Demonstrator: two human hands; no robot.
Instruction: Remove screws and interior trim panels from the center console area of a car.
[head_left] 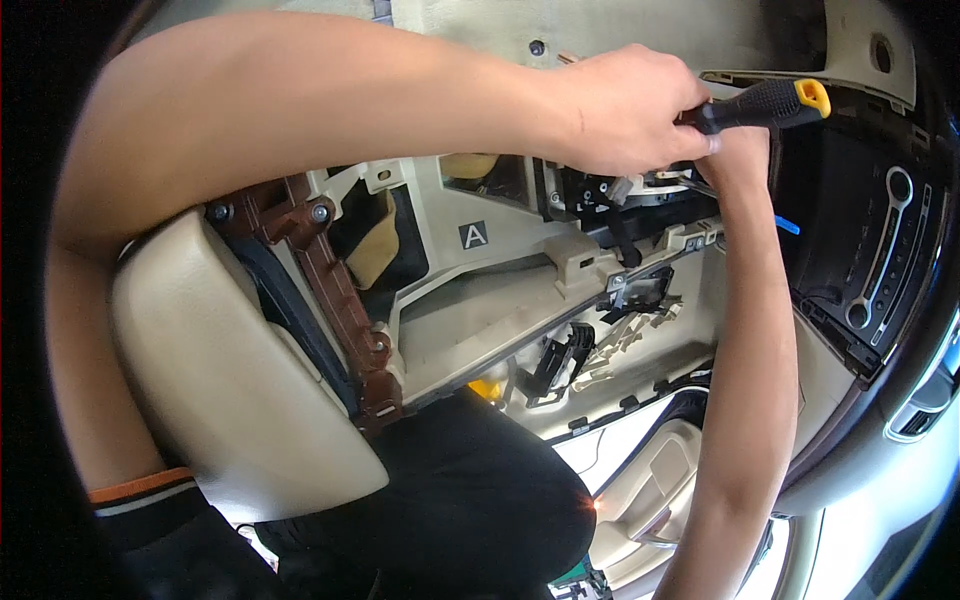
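My left arm reaches across from the left, and my left hand is closed around a screwdriver with a black handle and a yellow end. The handle points right; its shaft and tip are not visible. Coming up from the lower right, my right hand is just under the handle, its fingers hidden. Both hands are over the gear shifter area of an opened car centre console. Close to the right hand's fingers shows a small metal part. A blue piece sticks out beside my right wrist.
A beige padded armrest stands under my left arm, beside a brown bracket with bolts. A silver wrench lies on the black dash panel. Loose black and beige trim lies beyond the console's side. The door is at the bottom.
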